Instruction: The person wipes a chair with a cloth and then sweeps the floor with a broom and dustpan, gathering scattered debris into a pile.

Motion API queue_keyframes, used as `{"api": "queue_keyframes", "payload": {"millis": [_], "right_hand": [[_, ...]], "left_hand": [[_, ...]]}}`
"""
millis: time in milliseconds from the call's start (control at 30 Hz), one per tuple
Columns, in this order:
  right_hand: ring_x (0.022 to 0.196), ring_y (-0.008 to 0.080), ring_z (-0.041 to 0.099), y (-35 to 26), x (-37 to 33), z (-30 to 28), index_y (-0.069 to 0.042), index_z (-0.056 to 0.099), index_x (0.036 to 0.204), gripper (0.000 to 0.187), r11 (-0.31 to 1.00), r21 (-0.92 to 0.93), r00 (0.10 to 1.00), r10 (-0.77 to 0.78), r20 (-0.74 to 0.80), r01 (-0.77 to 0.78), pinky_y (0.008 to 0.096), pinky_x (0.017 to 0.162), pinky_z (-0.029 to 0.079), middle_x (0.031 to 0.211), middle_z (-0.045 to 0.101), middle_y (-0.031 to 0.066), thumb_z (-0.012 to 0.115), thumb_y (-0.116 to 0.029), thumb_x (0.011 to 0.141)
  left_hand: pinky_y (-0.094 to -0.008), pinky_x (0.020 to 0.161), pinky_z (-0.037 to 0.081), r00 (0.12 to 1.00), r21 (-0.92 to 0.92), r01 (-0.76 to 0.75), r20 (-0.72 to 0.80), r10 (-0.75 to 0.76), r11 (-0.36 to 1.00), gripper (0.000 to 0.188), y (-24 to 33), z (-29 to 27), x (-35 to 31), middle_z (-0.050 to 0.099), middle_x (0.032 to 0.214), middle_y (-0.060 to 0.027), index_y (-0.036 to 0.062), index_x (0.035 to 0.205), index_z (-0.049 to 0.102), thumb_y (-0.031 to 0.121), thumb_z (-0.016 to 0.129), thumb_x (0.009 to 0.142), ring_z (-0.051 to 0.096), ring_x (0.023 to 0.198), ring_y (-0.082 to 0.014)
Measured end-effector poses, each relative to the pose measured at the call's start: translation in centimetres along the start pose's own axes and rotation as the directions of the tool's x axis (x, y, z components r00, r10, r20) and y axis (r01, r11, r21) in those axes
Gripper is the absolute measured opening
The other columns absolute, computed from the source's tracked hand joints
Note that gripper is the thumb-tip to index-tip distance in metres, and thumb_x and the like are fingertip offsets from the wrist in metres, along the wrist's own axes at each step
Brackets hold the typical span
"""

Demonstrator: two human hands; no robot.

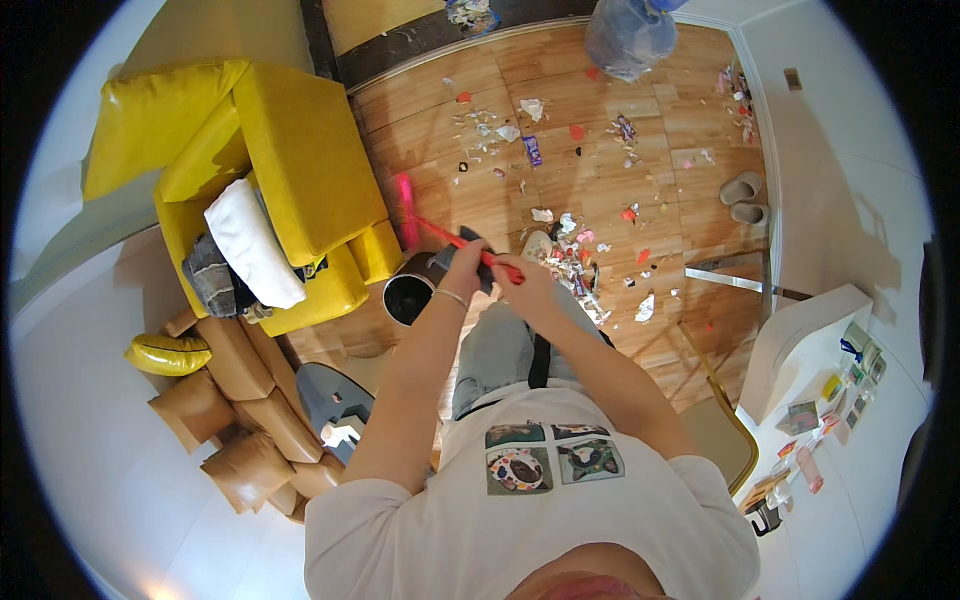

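Note:
A broom with a red handle [440, 232] and a pink head [406, 211] slants to the left in front of me. My right hand [528, 290] is wrapped round its handle near the upper end. My left hand [464, 271] is closed close beside it, next to a dark, flat piece [476, 250] whose kind I cannot make out. Just left of that hand stands a dark bin [406, 298], open at the top. Scraps and wrappers lie in a pile [572, 262] by my shoe [538, 246].
More litter, such as a purple wrapper [532, 150], is scattered over the wooden floor. A yellow armchair [300, 160] and a brown sofa [235, 372] stand left. To the right are slippers [745, 197], a chair [722, 440] and a white table [800, 400]. A plastic-wrapped container [630, 40] stands far off.

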State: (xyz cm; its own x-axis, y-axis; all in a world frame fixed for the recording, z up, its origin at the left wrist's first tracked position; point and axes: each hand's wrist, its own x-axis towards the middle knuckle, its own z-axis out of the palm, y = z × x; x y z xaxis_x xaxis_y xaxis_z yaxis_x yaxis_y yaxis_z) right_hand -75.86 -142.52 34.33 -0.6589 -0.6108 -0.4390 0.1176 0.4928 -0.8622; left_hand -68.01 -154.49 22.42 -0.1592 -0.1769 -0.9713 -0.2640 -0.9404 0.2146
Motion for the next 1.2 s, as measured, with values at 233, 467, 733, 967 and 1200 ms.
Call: {"api": "queue_keyframes", "payload": {"millis": [233, 467, 733, 967, 1200], "right_hand": [[0.064, 0.0252, 0.064, -7.5, -3.0, -10.8, -0.005, 0.066, 0.097, 0.021, 0.939, -0.342, 0.989, -0.021, -0.144, -0.030, 0.0317, 0.059, 0.048, 0.074, 0.064, 0.0156, 0.064, -0.019, 0.081], [0.063, 0.0271, 0.063, -12.6, -4.2, -11.9, -0.005, 0.065, 0.095, 0.019, 0.893, -0.445, 0.979, -0.148, -0.141, 0.070, 0.0311, 0.057, 0.048, 0.075, 0.064, 0.0152, 0.064, -0.016, 0.080], [0.071, 0.0245, 0.063, -13.7, 3.4, -4.2, -0.005, 0.065, 0.102, 0.026, 0.998, -0.052, 0.991, 0.025, -0.130, -0.032, 0.0304, 0.064, 0.048, 0.083, 0.065, 0.0155, 0.065, -0.021, 0.081], [0.077, 0.0253, 0.063, -12.4, 13.0, 4.2, -0.005, 0.063, 0.107, 0.030, 0.996, 0.068, 0.991, 0.073, -0.115, -0.065, 0.0308, 0.068, 0.048, 0.088, 0.064, 0.0178, 0.062, -0.016, 0.079], [0.069, 0.0262, 0.062, -15.4, 10.9, 1.3, -0.006, 0.063, 0.106, 0.029, 0.974, -0.053, 0.908, 0.187, -0.375, -0.222, 0.0316, 0.064, 0.048, 0.082, 0.064, 0.0176, 0.062, -0.015, 0.078]], "left_hand": [[-0.0312, 0.059, 0.047, 0.936, 0.037, 0.093, 0.338, -0.100, 0.995, 0.013, -3.0, 10.7, -3.6, 0.055, 0.068, -0.0047, 0.0075, 0.075, 0.054, 0.016, 0.062, 0.080, 0.055, 0.063, -0.0179], [-0.0293, 0.051, 0.042, 0.921, 0.100, -0.027, 0.390, -0.014, 0.995, 0.009, 0.1, 14.7, -9.3, 0.051, 0.063, -0.0018, 0.0066, 0.076, 0.055, 0.013, 0.061, 0.079, 0.052, 0.056, -0.0144], [-0.0323, 0.052, 0.045, 0.975, 0.253, -0.147, 0.200, 0.097, 0.956, 0.014, 12.1, 7.3, -4.6, 0.053, 0.063, -0.0046, 0.0070, 0.079, 0.055, 0.020, 0.061, 0.080, 0.053, 0.054, -0.0184], [-0.0389, 0.050, 0.048, 0.973, 0.476, -0.088, 0.231, -0.028, 0.875, 0.013, 22.6, 4.3, 2.9, 0.058, 0.067, -0.0099, 0.0072, 0.075, 0.053, 0.019, 0.057, 0.080, 0.057, 0.057, -0.0248], [-0.0351, 0.054, 0.049, 0.924, 0.559, -0.048, 0.340, -0.176, 0.828, 0.014, 20.2, 10.1, 1.7, 0.059, 0.070, -0.0117, 0.0030, 0.074, 0.056, 0.016, 0.058, 0.080, 0.059, 0.059, -0.0247]]}}
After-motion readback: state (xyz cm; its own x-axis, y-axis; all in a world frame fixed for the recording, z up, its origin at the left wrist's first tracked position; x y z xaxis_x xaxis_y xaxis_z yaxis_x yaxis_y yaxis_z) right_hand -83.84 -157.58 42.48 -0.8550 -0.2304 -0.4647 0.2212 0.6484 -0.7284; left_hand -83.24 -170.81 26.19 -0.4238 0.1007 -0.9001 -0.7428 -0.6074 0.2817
